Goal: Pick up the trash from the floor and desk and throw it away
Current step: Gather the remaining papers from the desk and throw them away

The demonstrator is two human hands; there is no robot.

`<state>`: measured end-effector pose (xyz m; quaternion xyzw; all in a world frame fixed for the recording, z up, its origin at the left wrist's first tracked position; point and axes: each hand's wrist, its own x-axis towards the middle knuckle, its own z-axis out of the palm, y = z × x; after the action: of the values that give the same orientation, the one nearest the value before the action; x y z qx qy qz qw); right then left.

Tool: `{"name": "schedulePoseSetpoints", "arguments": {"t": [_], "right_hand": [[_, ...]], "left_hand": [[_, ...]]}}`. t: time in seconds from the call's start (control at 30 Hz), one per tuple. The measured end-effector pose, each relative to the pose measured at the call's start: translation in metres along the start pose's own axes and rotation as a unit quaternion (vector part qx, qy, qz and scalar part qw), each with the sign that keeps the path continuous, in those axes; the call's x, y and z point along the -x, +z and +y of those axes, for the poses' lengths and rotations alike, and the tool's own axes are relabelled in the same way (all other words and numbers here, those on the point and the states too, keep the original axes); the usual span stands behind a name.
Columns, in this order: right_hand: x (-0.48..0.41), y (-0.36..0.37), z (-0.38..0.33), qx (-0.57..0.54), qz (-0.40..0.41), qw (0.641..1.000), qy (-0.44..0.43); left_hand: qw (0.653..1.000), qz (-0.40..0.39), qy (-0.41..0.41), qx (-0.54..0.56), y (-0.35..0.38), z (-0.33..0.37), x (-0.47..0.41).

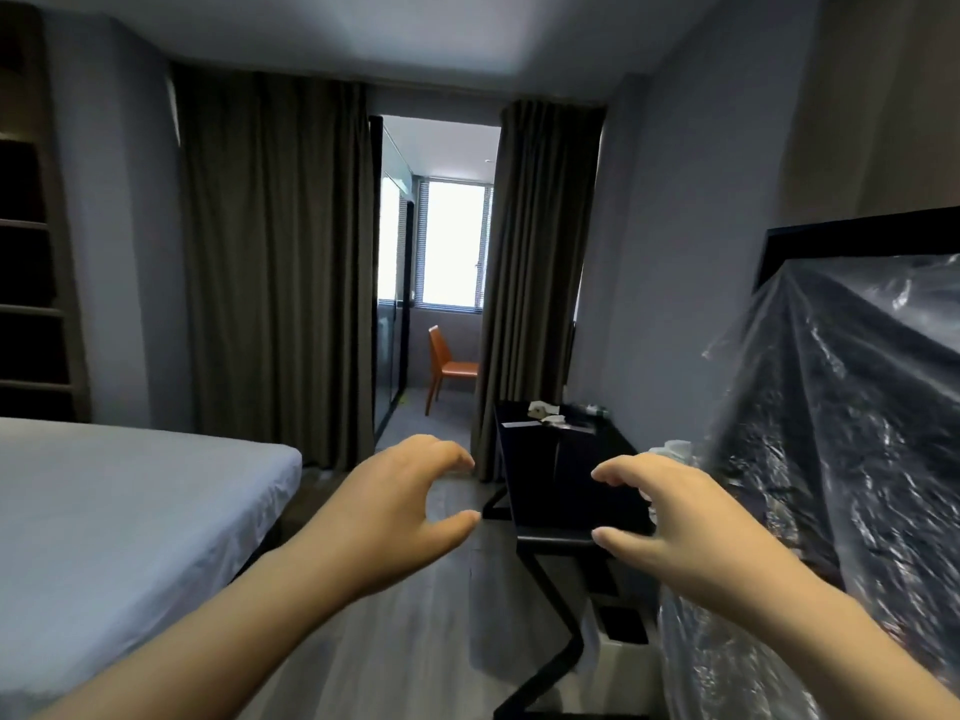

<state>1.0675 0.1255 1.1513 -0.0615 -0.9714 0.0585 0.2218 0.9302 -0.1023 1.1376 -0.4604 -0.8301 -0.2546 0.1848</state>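
Note:
Both my hands are raised in front of me, empty, fingers curved and apart. My left hand (pixel 400 511) hovers over the floor beside the bed. My right hand (pixel 670 517) hovers over the near end of the black desk (pixel 550 475). Crumpled white paper trash (pixel 543 407) and a second crumpled piece (pixel 555 420) lie at the desk's far end, beside a flat white sheet (pixel 519 424), well beyond my hands. A white bin (pixel 621 646) stands under the desk near my right forearm.
A bed (pixel 119 511) with a pale sheet fills the left. Clear plastic film (pixel 841 459) covers a dark screen on the right. Dark curtains (pixel 275 262) hang ahead, with an opening to a room holding an orange chair (pixel 447 366). Grey floor (pixel 415 641) runs between bed and desk.

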Motion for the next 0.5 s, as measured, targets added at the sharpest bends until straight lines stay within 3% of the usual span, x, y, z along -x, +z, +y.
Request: {"name": "schedulePoseSetpoints", "arguments": {"t": [0.23, 0.5], "right_hand": [[-0.104, 0.068, -0.014, -0.019, -0.025, 0.999, 0.03], [-0.22, 0.134, 0.022, -0.018, -0.042, 0.998, 0.032]], "left_hand": [[1.0, -0.023, -0.002, 0.014, 0.026, -0.113, -0.06], [1.0, -0.023, -0.008, 0.011, 0.075, -0.204, -0.143]]}}
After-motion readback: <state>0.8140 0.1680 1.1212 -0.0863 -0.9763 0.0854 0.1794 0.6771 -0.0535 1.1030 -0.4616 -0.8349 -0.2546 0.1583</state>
